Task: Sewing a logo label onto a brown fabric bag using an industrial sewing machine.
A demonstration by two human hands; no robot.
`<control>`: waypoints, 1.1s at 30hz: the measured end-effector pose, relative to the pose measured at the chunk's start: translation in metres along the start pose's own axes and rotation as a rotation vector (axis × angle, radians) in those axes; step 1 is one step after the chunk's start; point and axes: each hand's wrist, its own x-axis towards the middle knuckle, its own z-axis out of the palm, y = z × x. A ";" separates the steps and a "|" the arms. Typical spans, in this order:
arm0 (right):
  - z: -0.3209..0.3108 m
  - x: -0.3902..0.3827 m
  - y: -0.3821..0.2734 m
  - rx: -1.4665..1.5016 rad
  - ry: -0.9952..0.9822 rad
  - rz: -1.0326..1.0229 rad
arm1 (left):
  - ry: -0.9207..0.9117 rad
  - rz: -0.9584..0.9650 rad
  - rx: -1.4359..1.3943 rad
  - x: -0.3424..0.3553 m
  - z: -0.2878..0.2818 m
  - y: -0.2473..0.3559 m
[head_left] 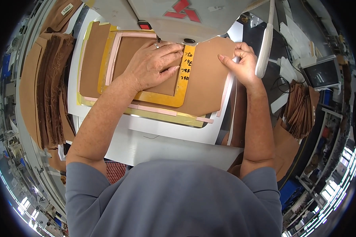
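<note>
My left hand (156,63) lies spread on a yellow rectangular frame (162,100) and the brown fabric (126,63) inside its opening, with fingertips at the frame's right bar. Beneath the frame lies a larger brown fabric panel (207,79) on a white template sheet (174,132) edged with pink and yellow strips. At the panel's right edge is my right hand (246,65), its fingers loosely curled and its thumb held apart from them over the brown fabric. Any contact under those fingers is hard to see.
A grey-white sewing machine head (178,19) overhangs the far side of the frame. A white lever (265,51) hangs close to my right hand. Stacks of brown fabric stand left (51,91) and right (300,110). A dark screen (323,73) sits at the right.
</note>
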 end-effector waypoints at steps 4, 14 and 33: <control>0.000 0.000 0.005 -0.043 -0.001 -0.020 | 0.018 0.005 -0.018 -0.002 0.001 0.001; -0.004 0.003 -0.004 -0.046 -0.090 0.015 | -0.028 0.019 -0.102 -0.018 0.000 0.000; 0.001 0.001 0.004 -0.007 -0.047 0.052 | -0.323 -0.014 -0.348 -0.007 -0.031 0.014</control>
